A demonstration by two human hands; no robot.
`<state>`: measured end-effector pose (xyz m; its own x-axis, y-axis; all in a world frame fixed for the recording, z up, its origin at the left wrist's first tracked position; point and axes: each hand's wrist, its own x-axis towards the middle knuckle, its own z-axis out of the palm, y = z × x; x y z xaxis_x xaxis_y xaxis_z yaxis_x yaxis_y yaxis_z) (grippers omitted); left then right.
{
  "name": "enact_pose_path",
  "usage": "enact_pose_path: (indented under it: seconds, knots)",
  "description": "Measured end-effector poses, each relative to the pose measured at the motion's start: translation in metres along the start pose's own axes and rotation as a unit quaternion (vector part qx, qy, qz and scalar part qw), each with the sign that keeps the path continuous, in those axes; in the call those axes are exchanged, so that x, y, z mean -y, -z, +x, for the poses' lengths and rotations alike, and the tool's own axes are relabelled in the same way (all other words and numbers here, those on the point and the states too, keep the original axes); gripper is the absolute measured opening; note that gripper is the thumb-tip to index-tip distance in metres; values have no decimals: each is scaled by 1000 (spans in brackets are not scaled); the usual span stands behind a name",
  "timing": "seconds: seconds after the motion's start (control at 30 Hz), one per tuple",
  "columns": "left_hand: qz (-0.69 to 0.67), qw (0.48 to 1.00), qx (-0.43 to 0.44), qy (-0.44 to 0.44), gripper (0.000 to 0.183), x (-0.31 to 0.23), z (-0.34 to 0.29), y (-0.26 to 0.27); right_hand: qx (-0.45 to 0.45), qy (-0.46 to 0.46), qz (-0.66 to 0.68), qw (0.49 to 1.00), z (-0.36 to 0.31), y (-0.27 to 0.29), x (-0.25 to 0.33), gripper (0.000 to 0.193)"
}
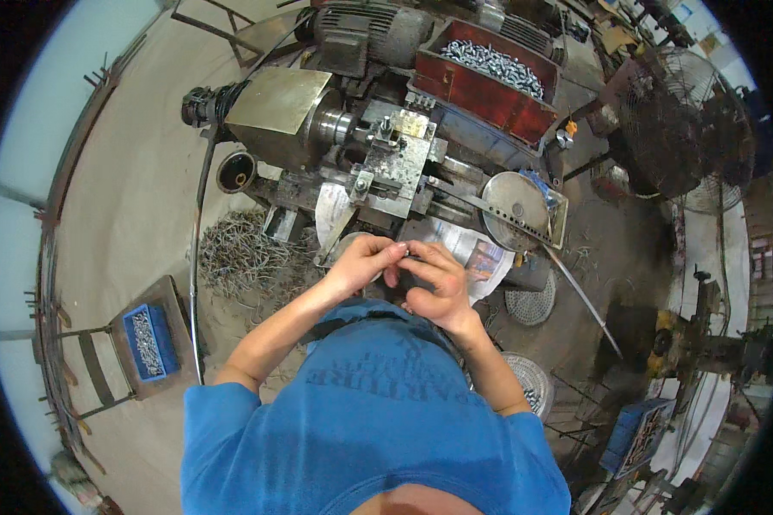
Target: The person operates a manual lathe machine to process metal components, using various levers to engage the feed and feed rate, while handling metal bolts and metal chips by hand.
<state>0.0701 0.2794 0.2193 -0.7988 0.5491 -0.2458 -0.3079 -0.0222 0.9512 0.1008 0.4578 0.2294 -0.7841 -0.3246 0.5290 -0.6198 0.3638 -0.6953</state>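
My left hand (365, 263) and my right hand (439, 276) meet in front of my body, fingertips pinched together. Between them is a small metal piece (406, 253), mostly covered by the fingers, so its exact kind does not show. Just beyond the hands stands a greasy lathe-like machine, its tool block (395, 167) bolted to a slide and facing a shiny round spindle (333, 127). Neither hand touches the machine.
A red bin (483, 93) of small shiny metal parts stands at the back. Metal shavings (247, 257) lie heaped left of the machine. At right are a round metal lid (515, 204), a long rod (584, 300) and a large fan (674, 124). A blue crate (170, 339) sits far left.
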Motion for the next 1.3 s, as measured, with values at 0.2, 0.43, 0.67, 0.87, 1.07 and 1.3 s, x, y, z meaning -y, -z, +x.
enact_pose_path:
  seconds: [0.2, 0.43, 0.67, 0.87, 1.07, 1.3]
  knots:
    - [234, 970, -59, -3, 41, -8, -3, 17, 93, 29, -59, 993, 19, -10, 1, 35]
    - [245, 961, -118, -45, 45, -6, -34, 70, 153, 82, -68, 982, 62, -29, -9, 34]
    - [354, 795, -492, -30, 21, 14, -154, 210, 222, 50, -339, 913, 176, -69, -97, 21]
    - [456, 691, -552, 96, 30, 55, -237, 260, 263, -4, -409, 874, 202, -111, -152, 19]
    - [399, 764, -475, 178, 37, 87, -234, 251, 259, 6, -350, 900, 200, -109, -150, 21]
    - [406, 754, -478, 194, 24, 105, -203, 280, 235, 4, -312, 921, 204, -114, -155, 22]
